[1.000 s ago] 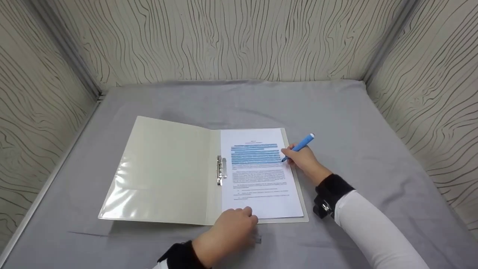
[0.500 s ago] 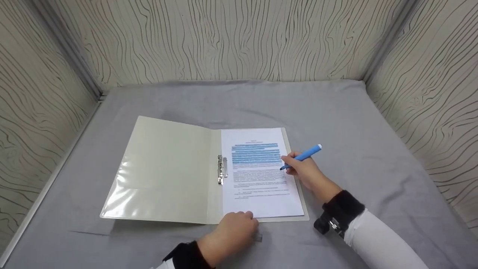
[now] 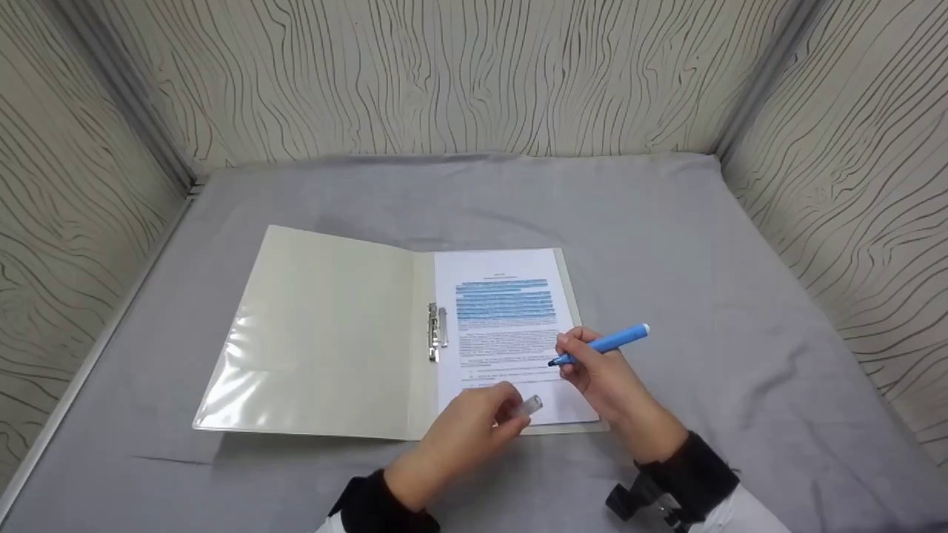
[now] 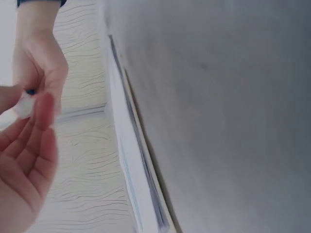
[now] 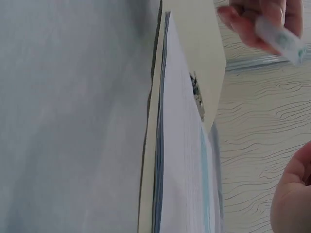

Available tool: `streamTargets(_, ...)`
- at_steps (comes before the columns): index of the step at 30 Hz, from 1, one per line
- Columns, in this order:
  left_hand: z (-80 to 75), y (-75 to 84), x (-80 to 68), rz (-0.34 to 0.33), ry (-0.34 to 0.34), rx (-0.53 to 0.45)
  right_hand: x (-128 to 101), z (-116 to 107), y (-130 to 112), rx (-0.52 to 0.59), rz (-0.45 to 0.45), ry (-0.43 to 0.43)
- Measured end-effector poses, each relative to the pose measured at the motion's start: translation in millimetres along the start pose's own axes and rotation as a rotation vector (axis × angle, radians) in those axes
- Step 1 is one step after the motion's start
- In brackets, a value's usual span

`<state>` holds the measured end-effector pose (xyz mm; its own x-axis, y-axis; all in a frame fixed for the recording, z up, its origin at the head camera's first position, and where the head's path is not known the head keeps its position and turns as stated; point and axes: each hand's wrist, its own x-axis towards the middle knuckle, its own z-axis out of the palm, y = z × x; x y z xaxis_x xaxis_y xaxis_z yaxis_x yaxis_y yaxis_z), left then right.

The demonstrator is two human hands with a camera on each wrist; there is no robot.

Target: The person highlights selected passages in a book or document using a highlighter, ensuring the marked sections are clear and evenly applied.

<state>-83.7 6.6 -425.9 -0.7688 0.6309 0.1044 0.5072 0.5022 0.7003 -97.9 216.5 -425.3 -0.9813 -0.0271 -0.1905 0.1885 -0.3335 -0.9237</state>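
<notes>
An open cream folder (image 3: 326, 333) lies on the grey cloth, a printed sheet (image 3: 511, 340) with blue highlighted lines clipped in its right half. My right hand (image 3: 603, 374) grips a blue highlighter (image 3: 603, 344) above the sheet's lower right, tip pointing left. My left hand (image 3: 474, 426) pinches a clear cap (image 3: 530, 405) over the sheet's bottom edge, just left of the pen tip. The cap (image 5: 279, 36) shows in the right wrist view between the left hand's fingers (image 5: 243, 22). In the left wrist view the cap (image 4: 22, 107) is blurred at my fingertips.
A metal clip (image 3: 435, 333) runs down the folder's spine. Grey cloth (image 3: 703, 259) covers the table, walled in by wood-grain panels (image 3: 459, 74) at the back and both sides. The folder's edge and paper stack (image 5: 165, 145) fill the right wrist view.
My right hand drew the highlighter down from the highlighted lines toward me. My left hand lifted off the table's front with the clear cap and rose toward the pen tip.
</notes>
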Motion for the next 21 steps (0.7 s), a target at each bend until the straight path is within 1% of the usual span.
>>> streamTargets(4,-4.2,-0.7,0.5,0.020,0.087,-0.126,-13.6,9.9,3.6,0.073,-0.079,-0.089)
streamTargets(6,-6.0,-0.4,0.9,0.038,0.117,-0.162,-19.3,13.5,5.4,0.098,-0.120,-0.118)
streamTargets(8,-6.9,0.0,1.0,0.054,0.139,-0.172,-23.4,17.1,7.7,0.120,-0.154,-0.140)
streamTargets(10,-6.8,0.3,0.3,0.072,0.158,-0.157,-26.6,20.6,10.7,0.136,-0.176,-0.163)
streamTargets(14,-5.5,2.8,-2.6,0.117,0.190,-0.096,-30.9,26.0,17.3,0.139,-0.214,-0.210)
streamTargets(21,-4.5,7.7,-10.1,0.160,0.249,0.010,-31.4,29.9,26.4,0.158,-0.275,-0.301)
